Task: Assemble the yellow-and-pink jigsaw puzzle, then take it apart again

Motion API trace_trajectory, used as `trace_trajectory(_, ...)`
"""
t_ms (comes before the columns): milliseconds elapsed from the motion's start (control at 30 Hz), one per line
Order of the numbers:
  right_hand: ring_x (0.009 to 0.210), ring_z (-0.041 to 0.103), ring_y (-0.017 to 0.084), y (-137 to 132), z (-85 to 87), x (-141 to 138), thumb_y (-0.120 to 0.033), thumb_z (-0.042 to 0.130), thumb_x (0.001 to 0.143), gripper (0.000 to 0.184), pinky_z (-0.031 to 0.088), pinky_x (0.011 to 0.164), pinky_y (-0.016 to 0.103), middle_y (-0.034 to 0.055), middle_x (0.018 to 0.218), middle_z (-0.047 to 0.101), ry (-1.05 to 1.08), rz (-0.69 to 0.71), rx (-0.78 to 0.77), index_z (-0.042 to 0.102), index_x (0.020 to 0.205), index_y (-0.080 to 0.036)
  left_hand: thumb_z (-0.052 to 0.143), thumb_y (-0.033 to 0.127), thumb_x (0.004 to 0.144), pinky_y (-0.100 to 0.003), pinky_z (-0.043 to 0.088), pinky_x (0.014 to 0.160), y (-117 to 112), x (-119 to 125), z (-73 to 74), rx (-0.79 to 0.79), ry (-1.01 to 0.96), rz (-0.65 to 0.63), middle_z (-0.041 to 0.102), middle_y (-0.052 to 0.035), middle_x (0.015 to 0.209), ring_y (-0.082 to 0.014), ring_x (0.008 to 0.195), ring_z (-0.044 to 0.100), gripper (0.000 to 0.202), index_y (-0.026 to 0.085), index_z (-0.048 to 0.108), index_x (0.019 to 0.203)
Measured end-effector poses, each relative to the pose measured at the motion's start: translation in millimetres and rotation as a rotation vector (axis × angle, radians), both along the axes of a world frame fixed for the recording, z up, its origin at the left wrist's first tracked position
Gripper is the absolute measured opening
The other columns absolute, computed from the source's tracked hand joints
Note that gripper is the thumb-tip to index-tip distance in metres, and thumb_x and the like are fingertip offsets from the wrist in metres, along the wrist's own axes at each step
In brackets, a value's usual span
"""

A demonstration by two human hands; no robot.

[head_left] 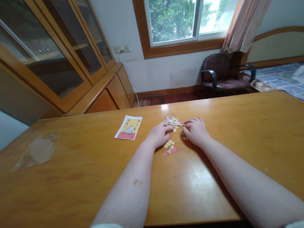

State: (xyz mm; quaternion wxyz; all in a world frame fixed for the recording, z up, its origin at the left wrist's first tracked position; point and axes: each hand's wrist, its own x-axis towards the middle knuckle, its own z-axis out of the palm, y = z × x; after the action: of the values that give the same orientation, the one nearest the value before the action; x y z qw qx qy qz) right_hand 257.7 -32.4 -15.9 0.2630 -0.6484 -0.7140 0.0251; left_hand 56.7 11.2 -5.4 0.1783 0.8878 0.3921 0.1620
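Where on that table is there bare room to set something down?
The table is bare right of the right hand, and between the clear plastic and the picture card. Another patch lies between the forearms, nearer than the yellow-and-pink pieces. It's crowded around the left hand and right hand, by the pale heap of pieces.

From here I see a smooth, glossy wood counter. The pieces look like cardboard, the sheet paper, the bag shiny plastic.
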Motion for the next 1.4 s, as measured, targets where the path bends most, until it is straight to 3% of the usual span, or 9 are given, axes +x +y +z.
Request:
trace_trajectory(133,0.112,0.053,0.03,0.1,-1.2,-1.1,-0.03,0.052,0.087,0.023,0.018,0.109,0.063,0.0077,0.107,0.07,0.014,-0.005,0.002,0.074,0.084,-0.024,0.06,0.029,0.081,-0.03,0.048,0.088,-0.7,-0.4,2.1,-0.015,0.007,0.019,0.062,-0.0039,0.102,-0.0192,0.093,0.061,0.016,0.023,0.07,0.092)
trace_trajectory(267,0.124,0.044,0.033,-1.2,-3.0,-3.1,-0.034,0.054,0.088,0.026,0.019,0.109,0.063,0.0097,0.124,0.063,-0.043,0.012,-0.041,0.071,0.105,-0.025,0.064,0.031,0.079,-0.029,0.047,0.086,-1.4,-1.0,4.2,-0.037,0.007,0.001,0.062,-0.0033,0.104,-0.019,0.095,0.061,0.019,0.024,0.068,0.096)
trace_trajectory(433,0.13,0.037,0.033,-3.1,-2.1,-6.2,-0.038,0.055,0.088,0.033,0.016,0.109,0.064,0.0093,0.135,0.055,-0.105,0.044,-0.109,0.067,0.117,-0.029,0.062,0.034,0.08,-0.028,0.048,0.081,-1.0,-1.1,5.0,-0.046,-0.005,0.003,0.062,-0.0032,0.098,-0.0183,0.088,0.061,0.015,0.021,0.067,0.086)
trace_trajectory(667,0.13,0.039,0.031,-3.2,-0.7,-8.3,-0.037,0.055,0.088,0.032,0.017,0.111,0.059,0.0092,0.135,0.056,-0.063,0.016,-0.127,0.067,0.116,-0.025,0.058,0.032,0.083,-0.029,0.048,0.08,2.1,-1.6,2.8,-0.035,0.004,0.064,0.063,-0.0035,0.093,-0.0184,0.087,0.061,0.017,0.02,0.068,0.077)
trace_trajectory(733,0.129,0.039,0.03,-2.9,-1.3,-8.5,-0.038,0.055,0.088,0.032,0.017,0.111,0.058,0.0091,0.134,0.057,-0.052,0.017,-0.126,0.068,0.114,-0.024,0.061,0.033,0.081,-0.029,0.049,0.081,1.9,-2.4,2.5,-0.026,0.012,0.114,0.063,-0.0036,0.096,-0.0191,0.089,0.061,0.015,0.021,0.069,0.086)
trace_trajectory(900,0.129,0.038,0.031,-3.0,-1.3,-8.4,-0.038,0.056,0.087,0.032,0.015,0.111,0.06,0.0089,0.134,0.056,-0.064,0.046,-0.131,0.067,0.114,-0.025,0.058,0.036,0.085,-0.035,0.046,0.096,0.7,-3.5,1.6,0.011,0.05,0.161,0.057,-0.0071,0.117,-0.0234,0.105,0.059,0.035,0.026,0.066,0.118)
trace_trajectory(1000,0.129,0.037,0.031,-3.2,-0.7,-8.4,-0.04,0.057,0.087,0.033,0.015,0.11,0.06,0.0091,0.135,0.055,-0.076,0.063,-0.138,0.067,0.115,-0.026,0.058,0.034,0.085,-0.036,0.044,0.1,0.9,-3.4,0.2,0.014,0.056,0.144,0.054,-0.0072,0.121,-0.0238,0.109,0.058,0.032,0.027,0.069,0.114)
trace_trajectory(1200,0.129,0.038,0.031,-3.2,-0.6,-8.7,-0.039,0.058,0.086,0.033,0.015,0.11,0.06,0.0089,0.135,0.055,-0.067,0.059,-0.133,0.067,0.115,-0.026,0.058,0.029,0.084,-0.032,0.047,0.095,0.6,-2.3,0.1,-0.005,-0.016,0.117,0.059,-0.0051,0.109,-0.0203,0.101,0.06,0.019,0.025,0.073,0.095)
trace_trajectory(1400,0.132,0.036,0.033,-5.4,1.8,-10.1,-0.04,0.058,0.086,0.033,0.015,0.111,0.062,0.0078,0.137,0.053,-0.099,0.111,-0.149,0.067,0.116,-0.029,0.059,0.035,0.084,-0.034,0.048,0.094,-1.2,-1.6,1.8,0.008,-0.018,0.106,0.061,-0.0057,0.109,-0.0221,0.101,0.06,0.023,0.024,0.072,0.1)
